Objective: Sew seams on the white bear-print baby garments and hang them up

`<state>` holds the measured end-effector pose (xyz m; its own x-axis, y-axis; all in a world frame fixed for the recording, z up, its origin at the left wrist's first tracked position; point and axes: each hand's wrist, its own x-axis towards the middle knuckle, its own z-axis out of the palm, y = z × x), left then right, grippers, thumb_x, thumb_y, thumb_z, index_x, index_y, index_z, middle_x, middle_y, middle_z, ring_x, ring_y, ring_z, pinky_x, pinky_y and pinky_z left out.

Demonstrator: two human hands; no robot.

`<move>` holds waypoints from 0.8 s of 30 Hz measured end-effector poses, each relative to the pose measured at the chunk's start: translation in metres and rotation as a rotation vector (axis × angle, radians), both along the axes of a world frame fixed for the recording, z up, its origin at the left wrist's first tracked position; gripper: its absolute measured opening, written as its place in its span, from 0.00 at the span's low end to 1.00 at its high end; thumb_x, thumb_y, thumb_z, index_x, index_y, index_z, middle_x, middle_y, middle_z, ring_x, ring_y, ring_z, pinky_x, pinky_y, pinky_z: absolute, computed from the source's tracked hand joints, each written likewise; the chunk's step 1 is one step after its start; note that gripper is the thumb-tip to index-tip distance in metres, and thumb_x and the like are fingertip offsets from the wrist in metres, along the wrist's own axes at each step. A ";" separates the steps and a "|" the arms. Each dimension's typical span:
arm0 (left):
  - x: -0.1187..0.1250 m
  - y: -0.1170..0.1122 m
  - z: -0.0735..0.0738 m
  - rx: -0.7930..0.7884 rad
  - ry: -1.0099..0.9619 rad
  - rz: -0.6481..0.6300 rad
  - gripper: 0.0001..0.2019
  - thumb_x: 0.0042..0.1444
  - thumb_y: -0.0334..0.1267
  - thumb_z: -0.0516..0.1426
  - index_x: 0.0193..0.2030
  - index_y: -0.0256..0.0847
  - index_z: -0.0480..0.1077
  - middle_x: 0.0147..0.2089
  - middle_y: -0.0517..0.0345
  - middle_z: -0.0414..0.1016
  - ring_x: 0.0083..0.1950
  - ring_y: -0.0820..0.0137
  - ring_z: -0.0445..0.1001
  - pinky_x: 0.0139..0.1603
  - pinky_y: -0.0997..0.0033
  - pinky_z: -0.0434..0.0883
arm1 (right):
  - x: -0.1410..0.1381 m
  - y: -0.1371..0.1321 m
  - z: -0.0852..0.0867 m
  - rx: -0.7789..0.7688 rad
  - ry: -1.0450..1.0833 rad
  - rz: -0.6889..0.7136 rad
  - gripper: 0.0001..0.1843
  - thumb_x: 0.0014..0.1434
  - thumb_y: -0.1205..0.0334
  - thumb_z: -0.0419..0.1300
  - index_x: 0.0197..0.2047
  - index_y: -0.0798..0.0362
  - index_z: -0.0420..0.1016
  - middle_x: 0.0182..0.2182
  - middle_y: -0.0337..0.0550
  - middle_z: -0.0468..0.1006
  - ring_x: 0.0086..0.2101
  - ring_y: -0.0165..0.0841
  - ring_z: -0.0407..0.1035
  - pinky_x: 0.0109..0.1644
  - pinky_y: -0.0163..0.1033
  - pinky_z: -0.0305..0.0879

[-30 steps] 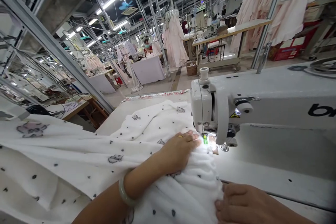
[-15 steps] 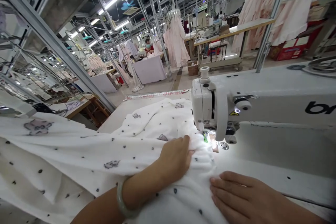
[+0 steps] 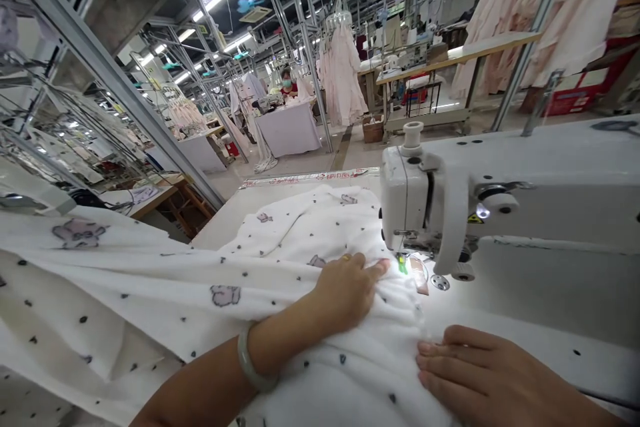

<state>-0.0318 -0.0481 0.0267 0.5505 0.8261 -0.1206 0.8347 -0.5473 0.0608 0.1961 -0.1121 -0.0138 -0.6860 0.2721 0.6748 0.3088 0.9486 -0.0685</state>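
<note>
White soft fabric (image 3: 293, 237) with small dark marks and grey-purple animal figures spreads over the machine table, its gathered right edge running by the needle area. My left hand (image 3: 347, 290), with a pale bangle (image 3: 245, 357) on the wrist, rests on this fabric. Its index finger stretches toward the green part (image 3: 403, 264) under the lit needle of the white sewing machine (image 3: 545, 160); the other fingers bend and are partly hidden. Lower right, my right hand (image 3: 480, 370) lies flat, fingers together, tips touching the fabric's edge.
A round metal plate (image 3: 440, 282) and a tan piece (image 3: 419, 277) lie by the needle. Metal posts (image 3: 150, 127) stand at left. Beyond are pink garments (image 3: 343, 73) on hangers, a cloth-covered table (image 3: 289, 128) with a masked person, and a wooden-edged bench (image 3: 460, 63).
My left hand has shifted right toward the needle, and its index finger is now stretched out. The right hand stays flat at the fabric's edge. The view has moved slightly.
</note>
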 end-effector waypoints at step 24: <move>-0.005 -0.024 0.029 -0.052 0.125 0.317 0.12 0.75 0.42 0.51 0.44 0.40 0.73 0.43 0.51 0.82 0.44 0.56 0.81 0.42 0.60 0.74 | 0.008 0.007 -0.001 0.144 -0.028 -0.137 0.18 0.74 0.79 0.46 0.55 0.62 0.75 0.47 0.51 0.84 0.41 0.36 0.75 0.51 0.47 0.64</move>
